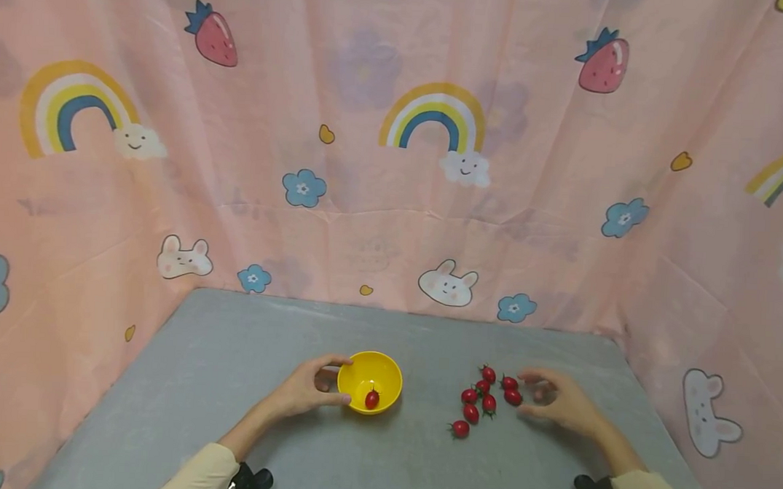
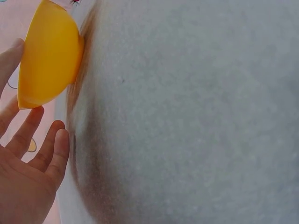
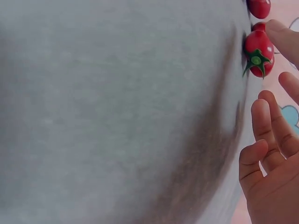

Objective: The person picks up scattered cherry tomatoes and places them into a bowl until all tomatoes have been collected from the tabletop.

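A small yellow bowl [image 1: 388,372] stands on the grey table with one cherry tomato [image 1: 372,399] inside. My left hand [image 1: 306,385] holds the bowl from its left side, thumb and fingertips touching the rim; the left wrist view shows the bowl's outer wall [image 2: 51,56] between them. Several red cherry tomatoes with green stems, among them one lying nearest the front [image 1: 460,429], are loosely grouped right of the bowl. Just right of the group is my right hand [image 1: 564,404], fingers apart and slightly bent around nothing. Its thumb is close to a cherry tomato [image 3: 258,46] in the right wrist view.
The grey table [image 1: 381,470] carries the bowl and the tomatoes. A pink curtain [image 1: 392,237] printed with rainbows, strawberries and rabbits hangs behind the table and along both sides. Black straps [image 1: 250,480] circle the wrists below the cream sleeves.
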A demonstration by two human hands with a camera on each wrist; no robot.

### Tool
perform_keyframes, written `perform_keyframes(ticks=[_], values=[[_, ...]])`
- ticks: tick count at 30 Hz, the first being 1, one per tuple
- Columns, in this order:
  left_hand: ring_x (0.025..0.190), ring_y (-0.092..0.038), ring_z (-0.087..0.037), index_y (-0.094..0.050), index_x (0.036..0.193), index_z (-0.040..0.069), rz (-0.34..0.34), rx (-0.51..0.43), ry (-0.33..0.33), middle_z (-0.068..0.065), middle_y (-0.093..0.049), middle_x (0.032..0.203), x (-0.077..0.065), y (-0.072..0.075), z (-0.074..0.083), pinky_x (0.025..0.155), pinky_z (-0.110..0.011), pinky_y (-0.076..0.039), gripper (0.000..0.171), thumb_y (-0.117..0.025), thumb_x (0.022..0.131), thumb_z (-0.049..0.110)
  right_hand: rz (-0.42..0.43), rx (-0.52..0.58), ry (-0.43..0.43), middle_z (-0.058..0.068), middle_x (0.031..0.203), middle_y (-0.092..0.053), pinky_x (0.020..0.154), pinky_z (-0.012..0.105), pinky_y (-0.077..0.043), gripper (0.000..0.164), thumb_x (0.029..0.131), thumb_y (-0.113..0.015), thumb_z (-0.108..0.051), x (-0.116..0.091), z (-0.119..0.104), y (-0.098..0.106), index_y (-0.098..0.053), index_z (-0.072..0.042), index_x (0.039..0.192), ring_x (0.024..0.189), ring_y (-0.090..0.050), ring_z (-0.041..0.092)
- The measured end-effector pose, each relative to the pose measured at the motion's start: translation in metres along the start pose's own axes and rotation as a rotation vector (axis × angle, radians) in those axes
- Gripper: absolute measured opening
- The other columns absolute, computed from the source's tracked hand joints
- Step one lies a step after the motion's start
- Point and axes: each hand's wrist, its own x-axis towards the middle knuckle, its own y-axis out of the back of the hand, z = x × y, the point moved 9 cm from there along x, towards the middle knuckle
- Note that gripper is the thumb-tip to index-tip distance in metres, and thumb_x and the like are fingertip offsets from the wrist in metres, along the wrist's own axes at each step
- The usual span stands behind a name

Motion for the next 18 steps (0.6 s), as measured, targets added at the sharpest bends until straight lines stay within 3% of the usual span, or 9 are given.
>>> perform_keyframes(ticks=[3,10,18], values=[[0.116,-0.062,-0.034,-0.060,0.136,0.007,-0.004,0.004,-0.008,-0.014,-0.056,0.140,0.001,0.000,0.001,0.094,-0.046,-0.054,0.056,-0.083,0.088,0.023,-0.022,-0.002,0.025,0.015,0.114,-0.067,0.071,0.031,-0.052,0.056,0.080,-0.089,-0.016,-0.003,-0.002,-0.002,-0.063,0.002,0.127,0.084,-0.060,0.023],[0.116,-0.062,-0.035,-0.060,0.136,0.007,-0.004,0.004,-0.004,-0.015,-0.056,0.140,0.000,0.001,0.001,0.094,-0.046,-0.054,0.056,-0.083,0.088,0.023,-0.031,-0.041,-0.048,0.009,0.115,-0.068,0.074,0.030,-0.052,0.052,0.079,-0.089,-0.025,-0.003,0.006,-0.012,-0.067,-0.004,0.122,0.087,-0.061,0.018],[0.116,-0.062,-0.033,-0.060,0.137,0.009,-0.007,0.012,0.004,-0.013,-0.056,0.140,0.001,0.001,-0.001,0.093,-0.044,-0.055,0.057,-0.083,0.087,0.026,-0.040,-0.074,-0.081,0.004,0.105,-0.069,0.067,0.028,-0.051,0.031,0.083,-0.085,-0.014,0.006,0.006,-0.020,-0.072,-0.006,0.110,0.079,-0.058,0.015]])
